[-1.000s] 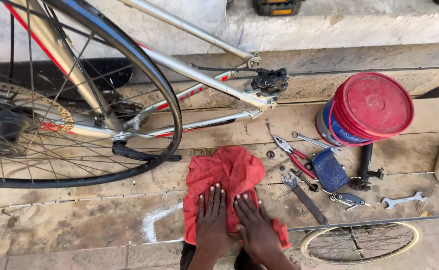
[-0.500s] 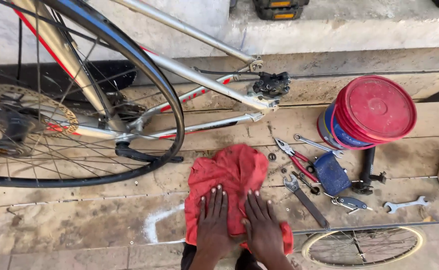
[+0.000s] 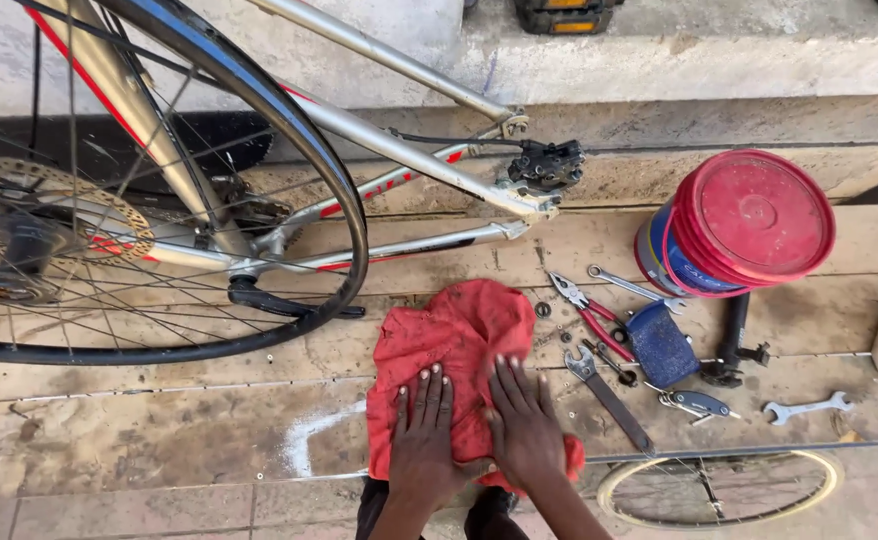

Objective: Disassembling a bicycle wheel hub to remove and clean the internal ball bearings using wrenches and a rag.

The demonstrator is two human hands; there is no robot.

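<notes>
A crumpled red cloth [image 3: 459, 345] lies spread on the dirty tiled ground. Both my hands press flat on its near part, fingers apart. My left hand [image 3: 425, 435] rests on the cloth's lower middle, and my right hand [image 3: 525, 425] lies beside it, toward the cloth's right edge. Neither hand grips anything. Just right of the cloth sit red-handled pliers [image 3: 589, 312], a dark wrench [image 3: 609, 398] and a blue cloth [image 3: 662, 345].
An upturned silver bicycle frame [image 3: 409, 160] and its wheel [image 3: 159, 200] fill the left and back. A red-lidded bucket [image 3: 744, 225] lies on its side at right. Spanners [image 3: 807, 408], a multitool [image 3: 694, 403] and a yellow-rimmed wheel [image 3: 719, 490] lie near the front right.
My hands and the cloth have barely shifted; the fingers of both hands are spread slightly wider on the cloth. The view has moved a little.
</notes>
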